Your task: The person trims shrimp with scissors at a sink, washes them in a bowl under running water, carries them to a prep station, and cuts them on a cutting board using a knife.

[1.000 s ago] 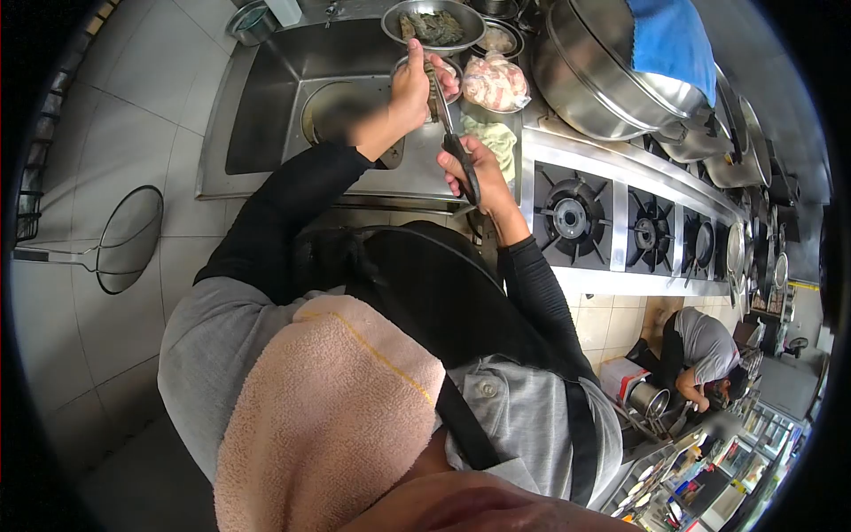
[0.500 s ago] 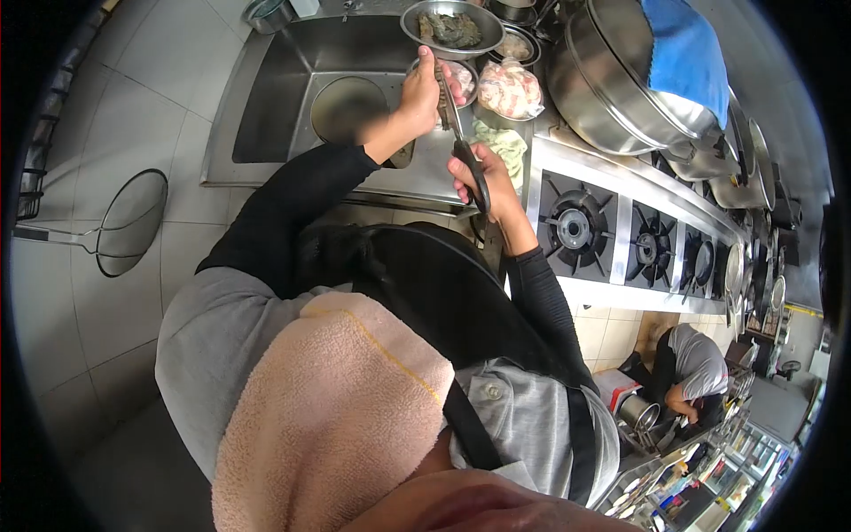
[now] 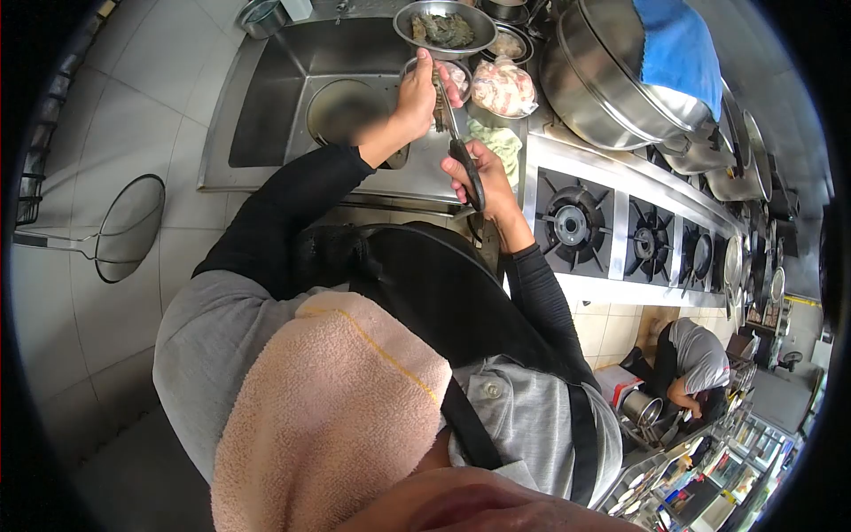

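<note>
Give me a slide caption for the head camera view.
Beside a sink, the right hand holds black-handled scissors at a small item in the left hand.

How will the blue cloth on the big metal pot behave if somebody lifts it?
The blue cloth is probably floppy, as it drapes over the curved big metal pot. It looks thin, so likely light for its size. It should bend rather than roll.

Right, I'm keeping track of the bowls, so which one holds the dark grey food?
The big bowl, just beyond the left hand. The other bowls close by hold pale or pinkish food.
</note>
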The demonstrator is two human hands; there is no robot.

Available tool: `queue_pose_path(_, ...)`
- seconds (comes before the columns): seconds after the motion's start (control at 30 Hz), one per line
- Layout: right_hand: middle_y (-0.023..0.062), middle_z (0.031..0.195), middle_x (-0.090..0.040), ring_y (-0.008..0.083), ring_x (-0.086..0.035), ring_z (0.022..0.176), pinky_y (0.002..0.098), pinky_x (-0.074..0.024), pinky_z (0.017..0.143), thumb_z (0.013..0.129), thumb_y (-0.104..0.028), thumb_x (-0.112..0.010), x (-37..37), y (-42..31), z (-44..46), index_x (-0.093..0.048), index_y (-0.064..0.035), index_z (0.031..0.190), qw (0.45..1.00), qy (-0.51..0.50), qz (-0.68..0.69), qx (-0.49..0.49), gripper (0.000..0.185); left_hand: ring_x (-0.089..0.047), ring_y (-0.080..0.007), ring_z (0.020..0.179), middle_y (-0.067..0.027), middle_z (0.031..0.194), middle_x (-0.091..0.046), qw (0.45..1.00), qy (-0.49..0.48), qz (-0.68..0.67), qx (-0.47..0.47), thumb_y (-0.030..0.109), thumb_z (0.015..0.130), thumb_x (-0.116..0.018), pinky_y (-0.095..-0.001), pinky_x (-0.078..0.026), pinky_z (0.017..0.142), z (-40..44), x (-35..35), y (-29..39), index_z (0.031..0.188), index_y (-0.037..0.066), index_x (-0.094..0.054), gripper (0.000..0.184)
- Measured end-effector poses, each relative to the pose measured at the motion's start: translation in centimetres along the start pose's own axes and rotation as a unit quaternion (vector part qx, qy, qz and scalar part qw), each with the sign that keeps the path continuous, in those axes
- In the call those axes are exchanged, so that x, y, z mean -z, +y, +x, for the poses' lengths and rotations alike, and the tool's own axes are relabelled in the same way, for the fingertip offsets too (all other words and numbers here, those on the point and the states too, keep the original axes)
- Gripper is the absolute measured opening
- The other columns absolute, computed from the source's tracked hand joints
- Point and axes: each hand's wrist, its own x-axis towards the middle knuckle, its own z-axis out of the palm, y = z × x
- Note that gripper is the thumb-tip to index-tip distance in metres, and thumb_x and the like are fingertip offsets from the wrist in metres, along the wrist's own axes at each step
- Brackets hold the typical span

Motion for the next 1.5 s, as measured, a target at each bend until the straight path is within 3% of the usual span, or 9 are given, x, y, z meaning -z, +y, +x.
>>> queue_pose_path(0.1, 0.0007, 0.063, -0.057, 0.0091, -0.051, 0.046, 0.0227, -0.0387, 0.041, 0.087, -0.029, -0.081, -0.4, 0.2, -0.1, -0.057, -0.0053, 0.102, 0.999, 0.007, 0.014, 0.044, 0.037, -0.056, -0.0192, 0.056, -0.0078, 0.063, -0.055, 0.999, -0.001, 0.033, -0.025, 0.061, 0.105, -0.028, -0.0339, -0.051, 0.056, 0.0, 0.4, -0.6, 0.089, 0.010, -0.048, 0.057)
queue_pose_path(0.37, 0.0016, 0.064, -0.057, 0.0092, -0.052, 0.048, 0.0231, -0.0408, 0.044, 0.088, -0.031, -0.080, -0.2, -0.1, -0.5, -0.057, -0.0042, 0.103, 1.000, 0.005, -0.002, -0.001, 0.038, -0.058, -0.0162, 0.054, -0.0051, 0.064, -0.056, 0.998, -0.041, 0.036, -0.039, 0.062, 0.104, -0.031, -0.0317, -0.051, 0.052, -0.3, 1.1, -1.0, 0.089, 0.006, -0.057, 0.064)
queue_pose_path(0.47, 0.0010, 0.062, -0.056, 0.0094, -0.051, 0.046, 0.0232, -0.0402, 0.043, 0.090, -0.029, -0.079, -0.4, 0.2, -0.3, -0.057, -0.0046, 0.101, 0.999, 0.003, 0.033, 0.029, 0.035, -0.054, -0.0142, 0.053, -0.0039, 0.063, -0.054, 0.985, -0.033, 0.148, -0.079, 0.059, 0.106, -0.023, -0.0292, -0.046, 0.052, -0.4, 1.3, -1.3, 0.094, 0.007, -0.055, 0.063)
queue_pose_path(0.67, 0.0010, 0.064, -0.057, 0.0096, -0.051, 0.046, 0.0233, -0.0404, 0.043, 0.092, -0.031, -0.076, -0.5, 0.1, -0.5, -0.058, -0.0046, 0.100, 1.000, 0.005, 0.002, 0.013, 0.033, -0.050, -0.0104, 0.052, -0.0004, 0.063, -0.053, 0.971, -0.061, 0.209, -0.095, 0.058, 0.107, -0.018, -0.0254, -0.042, 0.050, -1.1, 1.7, -0.6, 0.103, 0.004, -0.063, 0.070)
queue_pose_path(0.87, 0.0014, 0.064, -0.057, 0.0094, -0.051, 0.046, 0.0232, -0.0400, 0.044, 0.092, -0.033, -0.075, -0.6, -0.5, -0.6, -0.058, -0.0050, 0.100, 1.000, -0.001, 0.022, 0.009, 0.034, -0.049, -0.0084, 0.053, 0.0009, 0.065, -0.053, 0.966, -0.098, 0.225, -0.085, 0.058, 0.107, -0.019, -0.0242, -0.041, 0.051, -2.0, 1.5, -0.5, 0.114, 0.005, -0.067, 0.072)
queue_pose_path(1.07, 0.0016, 0.063, -0.056, 0.0100, -0.051, 0.046, 0.0232, -0.0401, 0.044, 0.093, -0.034, -0.075, -0.7, -0.3, -0.8, -0.058, -0.0055, 0.098, 0.999, 0.001, 0.028, 0.025, 0.033, -0.047, -0.0079, 0.051, 0.0003, 0.060, -0.050, 0.957, -0.087, 0.241, -0.133, 0.057, 0.108, -0.022, -0.0243, -0.041, 0.050, -2.0, 1.4, -0.6, 0.119, 0.007, -0.067, 0.069)
queue_pose_path(1.5, 0.0013, 0.063, -0.057, 0.0099, -0.051, 0.045, 0.0233, -0.0402, 0.043, 0.092, -0.034, -0.075, -1.1, -0.7, -0.1, -0.056, -0.0056, 0.097, 0.997, -0.008, 0.075, 0.021, 0.034, -0.044, -0.0080, 0.055, 0.0028, 0.060, -0.046, 0.950, -0.125, 0.270, -0.090, 0.052, 0.109, -0.025, -0.0236, -0.039, 0.054, -2.9, 3.1, -1.5, 0.127, 0.007, -0.064, 0.062)
